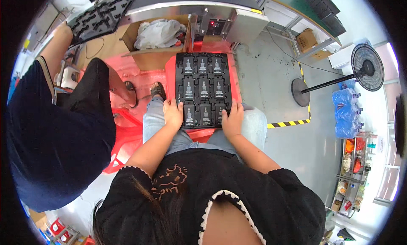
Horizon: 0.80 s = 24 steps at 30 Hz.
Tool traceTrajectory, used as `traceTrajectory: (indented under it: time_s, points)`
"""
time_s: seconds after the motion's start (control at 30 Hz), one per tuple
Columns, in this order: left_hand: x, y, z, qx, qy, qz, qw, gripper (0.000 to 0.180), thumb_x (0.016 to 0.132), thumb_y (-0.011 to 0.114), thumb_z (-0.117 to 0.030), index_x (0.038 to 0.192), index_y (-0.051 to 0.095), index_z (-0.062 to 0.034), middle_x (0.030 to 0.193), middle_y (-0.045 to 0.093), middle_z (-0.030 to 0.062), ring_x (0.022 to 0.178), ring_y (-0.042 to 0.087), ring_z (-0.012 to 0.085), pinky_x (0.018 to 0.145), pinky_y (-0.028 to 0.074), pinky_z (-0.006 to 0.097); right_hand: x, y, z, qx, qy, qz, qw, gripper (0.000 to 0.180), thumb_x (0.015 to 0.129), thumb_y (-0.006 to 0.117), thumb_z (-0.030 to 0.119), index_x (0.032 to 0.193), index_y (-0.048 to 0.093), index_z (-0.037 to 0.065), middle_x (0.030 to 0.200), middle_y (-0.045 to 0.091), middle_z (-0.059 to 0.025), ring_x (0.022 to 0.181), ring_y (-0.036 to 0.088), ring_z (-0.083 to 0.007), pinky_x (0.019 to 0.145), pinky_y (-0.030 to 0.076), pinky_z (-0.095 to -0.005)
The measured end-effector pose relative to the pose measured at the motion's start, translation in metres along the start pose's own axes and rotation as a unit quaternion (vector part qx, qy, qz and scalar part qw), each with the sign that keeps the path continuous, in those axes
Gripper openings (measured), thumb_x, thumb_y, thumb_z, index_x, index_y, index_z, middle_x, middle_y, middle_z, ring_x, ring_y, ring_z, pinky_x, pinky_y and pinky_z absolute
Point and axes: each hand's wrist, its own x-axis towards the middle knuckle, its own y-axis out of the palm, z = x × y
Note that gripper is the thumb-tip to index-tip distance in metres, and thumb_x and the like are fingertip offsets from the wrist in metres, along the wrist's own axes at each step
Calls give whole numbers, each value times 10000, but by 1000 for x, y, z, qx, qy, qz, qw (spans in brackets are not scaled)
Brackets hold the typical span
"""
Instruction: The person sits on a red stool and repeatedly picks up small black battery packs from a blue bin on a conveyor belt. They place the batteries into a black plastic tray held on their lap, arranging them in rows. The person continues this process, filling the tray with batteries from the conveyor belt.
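Black shirt (254,190) with pale scalloped trim nearest, and beyond it a black tray (205,55) between two bare hands.

The tray lies on a red surface (170,73) between the knees, carrying rectangular black pieces (204,89) in three rows of three. Left hand (173,114) touches its near left edge, fingers loosely bent; right hand (233,119) is at the near right edge, fingers partly spread beside the corner piece — whether either grips, I cannot tell. Far left of the tray stands a cardboard box (154,60) holding clear plastic (159,33) — a seated co-worker (59,139) is left, a black fan (368,68) far right.
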Motion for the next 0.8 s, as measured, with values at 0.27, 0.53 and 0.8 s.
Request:
traceTrajectory:
  time_s: [0.27, 0.53, 0.8]
  points:
    - [-10, 3, 11, 20, -33, 22, 999, 397, 944, 519, -260, 1325, 521, -148, 1103, 587, 270, 1031, 517, 475, 941, 414, 516, 0, 1, -40, 111, 19, 173, 978, 719, 773, 656, 11, 1442, 397, 53, 1226, 507, -212, 1156, 494, -378, 1029, 378, -421]
    - [-23, -4, 49, -32, -57, 30, 997, 413, 929, 568, -345, 1177, 628, -20, 841, 673, 154, 736, 642, 245, 631, 482, 380, 10, -25, -47, 203, -18, 206, 957, 851, 728, 743, 118, 1477, 341, 131, 1244, 499, -180, 1182, 490, -385, 1006, 422, -438]
    - [146, -150, -129, -570, -93, -98, 810, 941, 884, 502, -679, 1438, 253, 38, 1472, 302, 255, 1335, 363, 376, 1075, 371, 514, 12, -15, -53, 132, 98, 265, 950, 1042, 688, 820, 223, 1503, 196, 45, 1223, 500, -263, 1153, 527, -419, 966, 452, -463]
